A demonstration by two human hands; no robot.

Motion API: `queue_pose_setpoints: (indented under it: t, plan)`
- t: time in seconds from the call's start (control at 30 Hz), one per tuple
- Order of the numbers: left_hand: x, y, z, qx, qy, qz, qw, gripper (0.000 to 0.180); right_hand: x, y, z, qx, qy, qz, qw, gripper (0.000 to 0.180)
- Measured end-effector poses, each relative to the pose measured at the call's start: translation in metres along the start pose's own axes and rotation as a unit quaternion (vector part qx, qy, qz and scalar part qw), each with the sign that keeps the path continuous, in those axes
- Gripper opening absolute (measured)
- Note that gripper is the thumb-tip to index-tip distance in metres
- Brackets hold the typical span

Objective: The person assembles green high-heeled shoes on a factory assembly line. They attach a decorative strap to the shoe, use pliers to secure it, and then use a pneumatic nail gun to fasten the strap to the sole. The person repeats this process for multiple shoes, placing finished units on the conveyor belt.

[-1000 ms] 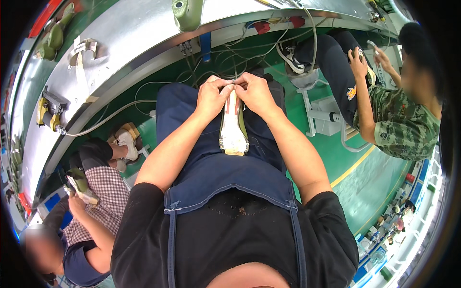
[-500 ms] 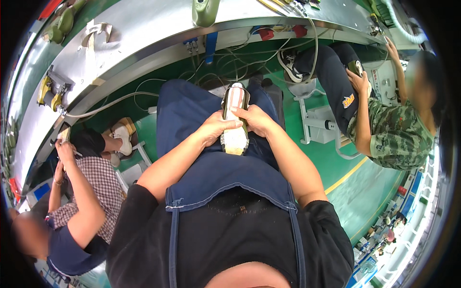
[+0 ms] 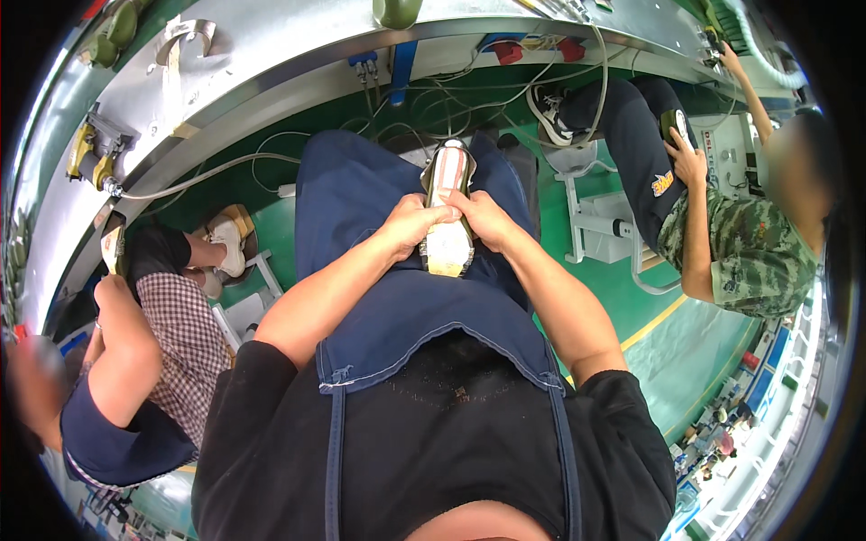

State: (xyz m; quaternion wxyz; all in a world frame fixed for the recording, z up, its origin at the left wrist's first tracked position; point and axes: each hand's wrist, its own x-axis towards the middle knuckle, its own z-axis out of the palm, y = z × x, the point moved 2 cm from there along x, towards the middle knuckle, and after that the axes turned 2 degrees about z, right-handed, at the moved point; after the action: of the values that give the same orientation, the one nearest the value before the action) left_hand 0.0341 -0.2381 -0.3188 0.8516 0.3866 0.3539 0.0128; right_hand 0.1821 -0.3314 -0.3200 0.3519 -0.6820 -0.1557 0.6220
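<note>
A shoe upper on a last (image 3: 448, 169) rests sole side up over my lap, its toe-to-heel length pointing away from me. Its underside is pale with a reddish stripe, and dark green material wraps its edges. From the left, my left hand (image 3: 411, 224) is closed around its side, thumb laid across the sole. My right hand (image 3: 485, 222) grips the opposite side, its thumb also pressed on the middle of the sole. The fingers beneath the shoe are hidden.
A metal workbench (image 3: 271, 54) curves ahead, with a green shoe last (image 3: 397, 11) at its edge and a yellow power tool (image 3: 86, 158) at left. Hoses hang below. Co-workers sit on both sides, each holding a shoe; white metal stool frames (image 3: 595, 225) stand near them.
My grip on the shoe upper stays the same, while it and both hands sit slightly farther up the picture. The left co-worker's arm has shifted; the right co-worker's shoe appears turned more upward.
</note>
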Motion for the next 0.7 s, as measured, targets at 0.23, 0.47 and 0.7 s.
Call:
queue_pose_setpoints:
  t: [0.23,0.47,0.7]
  plan:
    - [-0.004,0.01,0.001,0.025,-0.02,-0.002,0.999,0.043,-0.021,-0.094,-0.031,-0.378,0.029,-0.086,0.921,0.055]
    - [-0.006,0.012,-0.001,0.032,-0.005,-0.011,0.999,0.053,0.007,-0.291,-0.096,-0.429,0.392,-0.514,0.631,0.05]
    - [-0.006,0.011,-0.005,0.038,-0.008,-0.01,0.999,0.053,0.056,-0.315,-0.095,-0.561,0.462,-0.362,0.583,0.057]
